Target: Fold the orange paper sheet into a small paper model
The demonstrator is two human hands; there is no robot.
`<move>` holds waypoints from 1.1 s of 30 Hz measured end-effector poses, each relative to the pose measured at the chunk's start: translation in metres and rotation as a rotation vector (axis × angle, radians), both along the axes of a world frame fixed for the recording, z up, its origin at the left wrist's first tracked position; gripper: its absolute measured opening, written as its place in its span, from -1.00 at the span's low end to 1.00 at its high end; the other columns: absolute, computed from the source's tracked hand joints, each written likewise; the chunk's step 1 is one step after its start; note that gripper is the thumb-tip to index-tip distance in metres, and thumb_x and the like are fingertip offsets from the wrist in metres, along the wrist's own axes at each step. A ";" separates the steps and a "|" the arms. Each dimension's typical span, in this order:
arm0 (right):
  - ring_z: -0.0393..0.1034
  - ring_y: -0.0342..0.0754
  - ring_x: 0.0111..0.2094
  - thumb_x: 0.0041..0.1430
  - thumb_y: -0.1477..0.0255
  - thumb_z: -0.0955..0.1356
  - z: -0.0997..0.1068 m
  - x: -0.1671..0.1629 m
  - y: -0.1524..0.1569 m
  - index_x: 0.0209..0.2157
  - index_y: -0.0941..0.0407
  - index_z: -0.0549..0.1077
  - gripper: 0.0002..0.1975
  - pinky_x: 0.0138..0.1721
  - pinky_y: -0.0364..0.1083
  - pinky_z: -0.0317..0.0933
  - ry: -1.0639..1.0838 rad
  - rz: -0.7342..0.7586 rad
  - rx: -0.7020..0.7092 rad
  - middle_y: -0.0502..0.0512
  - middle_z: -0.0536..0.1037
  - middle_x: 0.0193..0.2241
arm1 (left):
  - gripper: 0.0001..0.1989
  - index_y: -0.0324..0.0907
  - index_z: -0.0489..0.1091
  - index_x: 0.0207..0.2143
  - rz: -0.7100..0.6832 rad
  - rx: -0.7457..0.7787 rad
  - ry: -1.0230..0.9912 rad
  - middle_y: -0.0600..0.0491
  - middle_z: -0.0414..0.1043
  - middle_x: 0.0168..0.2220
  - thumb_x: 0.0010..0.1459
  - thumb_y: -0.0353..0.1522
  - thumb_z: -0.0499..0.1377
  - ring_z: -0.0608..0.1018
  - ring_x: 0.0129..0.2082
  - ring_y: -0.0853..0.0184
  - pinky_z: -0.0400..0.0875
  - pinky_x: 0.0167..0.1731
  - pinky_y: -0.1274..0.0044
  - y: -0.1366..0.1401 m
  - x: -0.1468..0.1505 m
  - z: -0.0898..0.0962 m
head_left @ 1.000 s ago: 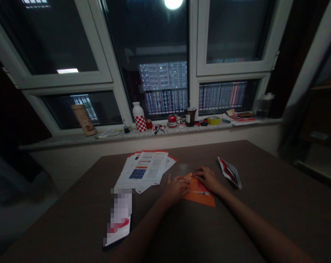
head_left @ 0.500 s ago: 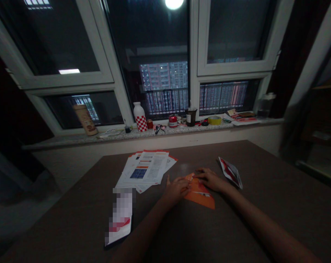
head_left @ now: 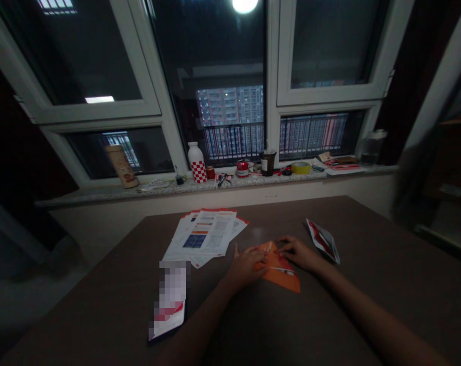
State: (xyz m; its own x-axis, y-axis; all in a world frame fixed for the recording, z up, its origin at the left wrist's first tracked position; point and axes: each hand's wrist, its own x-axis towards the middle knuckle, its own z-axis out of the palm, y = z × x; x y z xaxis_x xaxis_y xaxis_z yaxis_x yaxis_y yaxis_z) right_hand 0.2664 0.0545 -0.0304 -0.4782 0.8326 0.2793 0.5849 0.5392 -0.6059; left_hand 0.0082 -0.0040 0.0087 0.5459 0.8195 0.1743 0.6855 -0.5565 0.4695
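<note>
A folded orange sheet of paper [head_left: 281,277] lies on the brown table, its lower right corner pointing toward me. My left hand [head_left: 249,264] rests flat on the paper's left side, fingers stretched out over it and thumb raised. On the upper right edge lies my right hand [head_left: 297,251], its fingers extended and touching the paper. Parts of the sheet are hidden under both hands. Right of my right hand stands a small folded paper piece [head_left: 324,241] in white and red.
Printed sheets [head_left: 203,236] lie fanned out at the back left. A phone [head_left: 169,305], partly pixelated, is near my left forearm. Along the windowsill stand a checkered bottle [head_left: 197,162], a tan tumbler [head_left: 122,166], a dark cup [head_left: 267,163] and a yellow tape roll [head_left: 301,168].
My right hand has slid slightly right along the paper's upper edge, showing more of the top corner. The left hand stays on the paper. The whole view has shifted slightly.
</note>
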 end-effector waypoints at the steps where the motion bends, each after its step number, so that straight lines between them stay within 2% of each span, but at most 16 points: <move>1: 0.28 0.11 0.10 0.18 0.29 0.36 0.002 0.001 0.000 -0.16 0.00 0.61 -0.77 0.16 0.11 0.11 -0.008 0.020 -0.010 0.19 0.39 0.08 | -0.79 0.05 0.44 -0.11 0.002 0.001 0.003 0.16 0.38 0.15 0.22 -0.18 0.17 0.24 0.26 0.14 -0.67 0.18 -0.04 0.000 0.000 0.000; 6: 0.20 0.16 0.18 0.16 0.18 0.38 0.010 0.007 -0.002 -0.03 0.00 0.54 -0.63 0.21 0.14 0.03 -0.039 0.110 -0.087 0.22 0.29 0.17 | -0.76 0.06 0.44 -0.06 0.002 -0.016 0.059 0.15 0.34 0.19 0.24 -0.18 0.14 0.22 0.27 0.15 -0.65 0.22 0.02 -0.001 0.001 0.004; 12: 0.08 0.12 0.26 0.15 0.17 0.38 0.016 0.014 -0.010 0.10 -0.02 0.43 -0.51 0.26 0.11 -0.03 -0.038 0.191 -0.161 0.18 0.16 0.26 | -0.78 0.04 0.44 -0.09 0.008 -0.016 0.051 0.14 0.34 0.19 0.25 -0.18 0.12 0.22 0.27 0.14 -0.66 0.19 -0.03 -0.002 0.001 0.005; 19: 0.19 0.13 0.19 0.12 0.23 0.40 0.017 0.005 -0.018 -0.14 -0.01 0.59 -0.72 0.21 0.12 0.06 0.052 0.101 -0.151 0.15 0.26 0.20 | -0.75 0.04 0.43 -0.06 -0.002 0.009 0.073 0.11 0.34 0.18 0.26 -0.18 0.10 0.21 0.27 0.14 -0.61 0.22 0.01 -0.001 0.000 0.001; 24: 0.34 0.09 0.04 0.09 0.21 0.41 0.011 -0.011 -0.018 -0.40 0.05 0.60 -0.79 0.10 0.06 0.16 0.076 -0.067 -0.030 0.15 0.43 0.03 | -0.76 0.03 0.45 -0.08 -0.004 0.037 0.062 0.10 0.38 0.16 0.26 -0.18 0.10 0.24 0.26 0.09 -0.60 0.23 0.01 -0.001 0.001 -0.001; 27: 0.34 0.09 0.01 0.04 0.26 0.45 0.012 -0.018 -0.018 -0.42 0.05 0.55 -0.85 0.06 0.06 0.16 0.017 -0.117 0.023 0.12 0.47 -0.03 | -0.79 0.02 0.47 -0.12 -0.018 0.036 0.056 0.08 0.38 0.16 0.25 -0.20 0.11 0.26 0.25 0.13 -0.62 0.23 0.03 -0.001 0.000 0.000; 33: 0.32 0.10 0.03 0.04 0.29 0.45 0.014 -0.017 -0.018 -0.31 0.04 0.55 -0.84 0.07 0.08 0.15 -0.024 -0.095 0.007 0.13 0.44 -0.02 | -0.81 0.00 0.48 -0.16 -0.014 0.055 0.005 0.09 0.39 0.15 0.25 -0.21 0.12 0.29 0.23 0.15 -0.64 0.24 0.07 -0.002 -0.001 0.000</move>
